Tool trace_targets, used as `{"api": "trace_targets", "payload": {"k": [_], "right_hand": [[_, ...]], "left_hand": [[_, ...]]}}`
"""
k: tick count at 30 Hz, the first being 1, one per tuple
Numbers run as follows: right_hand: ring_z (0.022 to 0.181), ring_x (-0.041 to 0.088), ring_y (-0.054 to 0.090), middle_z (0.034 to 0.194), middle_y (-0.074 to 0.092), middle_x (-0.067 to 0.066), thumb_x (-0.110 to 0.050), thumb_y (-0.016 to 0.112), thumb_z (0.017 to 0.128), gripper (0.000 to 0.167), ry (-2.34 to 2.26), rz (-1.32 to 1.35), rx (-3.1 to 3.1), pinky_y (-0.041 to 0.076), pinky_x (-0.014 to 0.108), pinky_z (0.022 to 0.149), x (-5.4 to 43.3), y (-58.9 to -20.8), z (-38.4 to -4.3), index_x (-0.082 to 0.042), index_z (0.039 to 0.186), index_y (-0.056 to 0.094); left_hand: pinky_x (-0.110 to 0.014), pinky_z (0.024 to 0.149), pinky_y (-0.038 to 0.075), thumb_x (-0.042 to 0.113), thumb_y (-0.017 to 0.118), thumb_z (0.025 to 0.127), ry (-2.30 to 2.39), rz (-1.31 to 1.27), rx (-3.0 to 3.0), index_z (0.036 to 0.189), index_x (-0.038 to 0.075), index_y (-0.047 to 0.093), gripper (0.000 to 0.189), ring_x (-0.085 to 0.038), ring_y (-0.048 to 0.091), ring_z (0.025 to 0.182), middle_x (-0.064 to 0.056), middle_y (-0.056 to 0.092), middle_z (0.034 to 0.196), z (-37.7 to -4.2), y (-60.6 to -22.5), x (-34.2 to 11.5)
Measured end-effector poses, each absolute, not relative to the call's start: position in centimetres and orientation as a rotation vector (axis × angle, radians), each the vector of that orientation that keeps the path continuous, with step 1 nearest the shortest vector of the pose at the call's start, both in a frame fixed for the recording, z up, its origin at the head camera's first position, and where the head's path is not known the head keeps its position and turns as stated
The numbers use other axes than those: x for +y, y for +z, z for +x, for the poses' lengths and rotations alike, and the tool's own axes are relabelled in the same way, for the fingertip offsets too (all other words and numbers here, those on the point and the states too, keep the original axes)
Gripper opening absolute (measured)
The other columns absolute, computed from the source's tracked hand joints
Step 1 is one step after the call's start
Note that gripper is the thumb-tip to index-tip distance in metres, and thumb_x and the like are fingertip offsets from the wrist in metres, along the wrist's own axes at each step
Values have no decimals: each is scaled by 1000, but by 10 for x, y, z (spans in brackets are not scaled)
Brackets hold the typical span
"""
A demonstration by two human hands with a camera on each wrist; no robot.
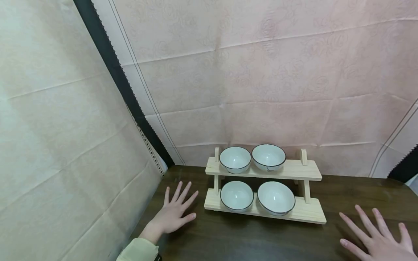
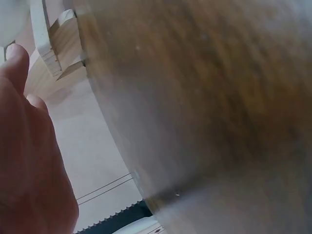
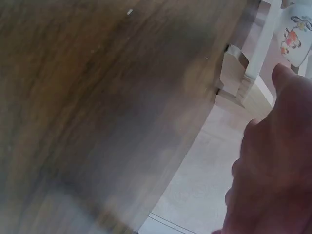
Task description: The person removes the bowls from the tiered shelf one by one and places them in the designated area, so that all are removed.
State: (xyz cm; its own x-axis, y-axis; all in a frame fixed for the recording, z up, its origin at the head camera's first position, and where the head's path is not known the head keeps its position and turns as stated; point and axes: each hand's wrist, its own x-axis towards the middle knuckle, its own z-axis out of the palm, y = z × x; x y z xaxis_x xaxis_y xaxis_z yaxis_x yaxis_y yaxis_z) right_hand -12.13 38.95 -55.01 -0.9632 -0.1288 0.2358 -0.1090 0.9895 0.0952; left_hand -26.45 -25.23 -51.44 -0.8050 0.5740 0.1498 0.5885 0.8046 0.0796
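My left hand (image 1: 174, 214) is spread with straight fingers over the dark table, left of a pale two-tier wooden rack (image 1: 307, 214). Over at the right, my right hand (image 1: 380, 239) is also spread, its fingers pointing toward the back. Neither hand holds anything. Two white bowls with dark rims, a left one (image 1: 235, 159) and a right one (image 1: 269, 157), sit on the upper shelf. Below them are a lower left bowl (image 1: 237, 195) and a lower right bowl (image 1: 276, 197). In the right wrist view, one bowl (image 3: 295, 39) shows a painted flower pattern.
The dark wooden table (image 1: 228, 239) ends at a pale patterned cloth wall (image 1: 261, 79) just behind the rack. Another cloth wall (image 1: 65, 145) closes the left side, with a black strip (image 1: 124, 83) running down near the corner.
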Motion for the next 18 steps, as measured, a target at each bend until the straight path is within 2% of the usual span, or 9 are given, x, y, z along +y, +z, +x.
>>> {"api": "trace_targets", "payload": {"k": [2, 4, 7, 9, 10, 12, 15, 18], "right_hand": [[155, 56, -19, 175, -7, 27, -86, 53, 91, 109, 21, 139, -2981, -15, 87, 106, 388, -543, -125, -33, 174, 7], [150, 68, 5, 171, 12, 35, -81, 50, 97, 96, 176, 105, -3055, 4, 92, 104, 384, -532, -131, -27, 172, 24], [134, 68, 41, 156, 41, 40, -69, 48, 106, 82, 412, 79, -3086, 37, 84, 93, 376, -511, -139, -11, 163, 44], [126, 64, 54, 146, 53, 39, -60, 51, 109, 73, 530, 99, -3033, 49, 77, 84, 369, -499, -142, -5, 156, 52], [123, 60, 58, 143, 58, 37, -57, 54, 109, 69, 589, 109, -2994, 51, 74, 84, 365, -495, -144, -4, 154, 54], [119, 54, 65, 139, 64, 31, -48, 59, 109, 61, 676, 145, -2908, 53, 70, 84, 357, -491, -149, -4, 151, 58], [120, 51, 65, 135, 67, 30, -43, 61, 109, 61, 822, 133, -2849, 55, 64, 86, 345, -490, -165, -2, 154, 54], [123, 51, 64, 136, 64, 33, -44, 59, 110, 71, 979, 79, -2874, 54, 57, 87, 339, -495, -180, 5, 159, 41]], "left_hand": [[-79, 118, -8, 51, 61, 107, -248, -932, -2859, 171, 35, 22, 77, -38, -5, 164, 0, -3, 180, -264, -514, -251], [-77, 120, -1, 49, 60, 108, -338, -922, -2842, 171, 35, 27, 73, -37, 5, 164, 0, 7, 180, -264, -512, -248], [-70, 123, 21, 48, 58, 110, -551, -855, -2798, 167, 30, 40, 62, -33, 32, 158, -4, 32, 174, -262, -506, -235], [-62, 117, 40, 48, 56, 111, -710, -771, -2763, 162, 25, 50, 57, -28, 51, 147, -5, 52, 162, -261, -500, -222], [-58, 110, 48, 48, 55, 111, -783, -732, -2738, 159, 22, 54, 55, -25, 60, 137, -5, 61, 152, -261, -498, -214], [-48, 96, 58, 46, 56, 111, -924, -649, -2704, 154, 18, 60, 51, -19, 70, 117, -1, 72, 133, -261, -492, -197], [-36, 75, 58, 39, 58, 112, -1107, -572, -2680, 149, 13, 64, 45, -12, 69, 85, 2, 76, 105, -263, -483, -172], [-32, 63, 55, 34, 58, 112, -1297, -535, -2695, 148, 8, 64, 44, -14, 65, 71, -3, 73, 93, -265, -477, -151]]}}
